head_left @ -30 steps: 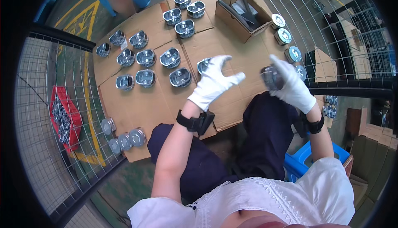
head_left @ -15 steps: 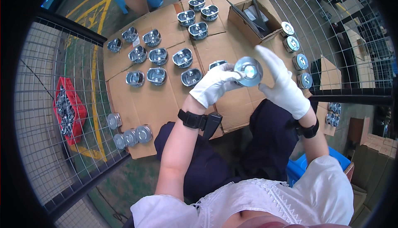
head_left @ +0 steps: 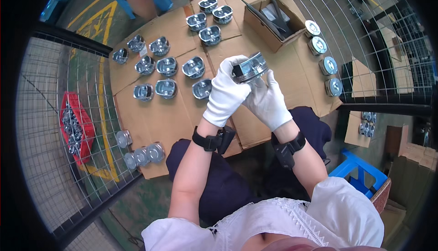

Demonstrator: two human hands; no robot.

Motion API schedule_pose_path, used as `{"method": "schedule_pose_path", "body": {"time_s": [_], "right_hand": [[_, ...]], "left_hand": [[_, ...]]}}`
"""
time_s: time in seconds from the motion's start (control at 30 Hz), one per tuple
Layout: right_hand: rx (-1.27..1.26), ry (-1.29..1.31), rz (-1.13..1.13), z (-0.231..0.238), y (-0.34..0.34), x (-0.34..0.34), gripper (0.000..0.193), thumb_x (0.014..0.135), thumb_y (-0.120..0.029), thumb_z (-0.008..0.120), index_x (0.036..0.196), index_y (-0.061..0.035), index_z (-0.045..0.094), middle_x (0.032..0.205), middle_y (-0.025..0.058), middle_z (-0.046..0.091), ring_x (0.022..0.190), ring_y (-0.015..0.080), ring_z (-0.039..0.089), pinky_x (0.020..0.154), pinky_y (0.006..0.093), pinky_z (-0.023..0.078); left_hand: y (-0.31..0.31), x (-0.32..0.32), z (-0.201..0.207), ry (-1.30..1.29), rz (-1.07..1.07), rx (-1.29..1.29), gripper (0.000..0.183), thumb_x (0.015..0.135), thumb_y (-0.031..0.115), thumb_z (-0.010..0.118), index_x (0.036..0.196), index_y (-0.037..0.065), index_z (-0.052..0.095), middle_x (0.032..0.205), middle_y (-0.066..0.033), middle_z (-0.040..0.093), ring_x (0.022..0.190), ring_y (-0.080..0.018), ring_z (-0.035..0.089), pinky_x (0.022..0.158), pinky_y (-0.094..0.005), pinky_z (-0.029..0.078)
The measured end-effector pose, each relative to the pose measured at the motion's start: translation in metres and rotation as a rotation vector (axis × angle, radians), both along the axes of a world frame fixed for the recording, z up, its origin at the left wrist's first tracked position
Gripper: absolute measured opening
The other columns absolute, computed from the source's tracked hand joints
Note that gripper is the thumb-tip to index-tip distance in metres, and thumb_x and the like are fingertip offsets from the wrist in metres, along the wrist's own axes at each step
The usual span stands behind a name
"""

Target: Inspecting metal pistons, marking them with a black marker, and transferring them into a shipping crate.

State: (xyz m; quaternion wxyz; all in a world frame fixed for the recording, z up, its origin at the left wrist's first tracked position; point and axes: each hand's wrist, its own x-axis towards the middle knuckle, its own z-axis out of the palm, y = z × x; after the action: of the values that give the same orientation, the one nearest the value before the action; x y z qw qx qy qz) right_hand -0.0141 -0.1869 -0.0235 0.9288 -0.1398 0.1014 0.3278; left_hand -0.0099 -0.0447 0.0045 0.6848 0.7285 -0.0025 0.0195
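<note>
Both gloved hands are up over the cardboard-covered table (head_left: 173,119), closed round one shiny metal piston (head_left: 250,67). The left hand (head_left: 226,93) wraps it from below and the side, fingers curled onto its dark end; the right hand (head_left: 269,100) cups it from underneath, fingertips on the far rim. The piston lies tilted on its side, held above the table, not resting on anything.

Judging by the layout, the work looks well under way. A dozen or so pistons (head_left: 166,66) sit hollow side up in loose rows on the left half of the table, and four more (head_left: 326,64) stand crown up along the right edge. Another small cluster (head_left: 139,153) waits at the near left corner. An open carton (head_left: 273,18) at the far side holds some flat dark pieces. A red bin (head_left: 73,128) of small metal parts sits beyond the wire fence.

Both forearms rise from the lap, wrists with black bands bent inward so the hands meet.
</note>
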Motion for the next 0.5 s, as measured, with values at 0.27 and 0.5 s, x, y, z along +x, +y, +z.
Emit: {"method": "schedule_pose_path", "body": {"time_s": [0.27,0.5], "right_hand": [[0.023,-0.038,-0.088,-0.0024,-0.0026,0.0108,0.040,0.102,-0.035,0.033,0.132,-0.0142,0.051,0.133,0.0049,0.056,0.122,0.0218,0.052,0.107,0.0423,0.038],[-0.057,0.045,-0.027,0.0043,-0.0013,0.0096,0.043,0.102,-0.044,0.034,0.130,-0.0163,0.051,0.131,0.0024,0.055,0.121,0.0203,0.051,0.104,0.0414,0.040]], "left_hand": [[-0.0067,0.0011,0.0049,-0.460,0.000,0.425,0.052,0.065,-0.009,0.054,0.114,0.008,0.058,0.120,-0.0141,0.059,0.112,-0.0322,0.060,0.090,-0.0341,0.050],[-0.0056,-0.0002,0.0086,-0.400,0.016,0.379,0.049,0.068,-0.006,0.061,0.115,0.007,0.057,0.115,-0.0131,0.061,0.105,-0.0288,0.062,0.088,-0.0336,0.051]]}}
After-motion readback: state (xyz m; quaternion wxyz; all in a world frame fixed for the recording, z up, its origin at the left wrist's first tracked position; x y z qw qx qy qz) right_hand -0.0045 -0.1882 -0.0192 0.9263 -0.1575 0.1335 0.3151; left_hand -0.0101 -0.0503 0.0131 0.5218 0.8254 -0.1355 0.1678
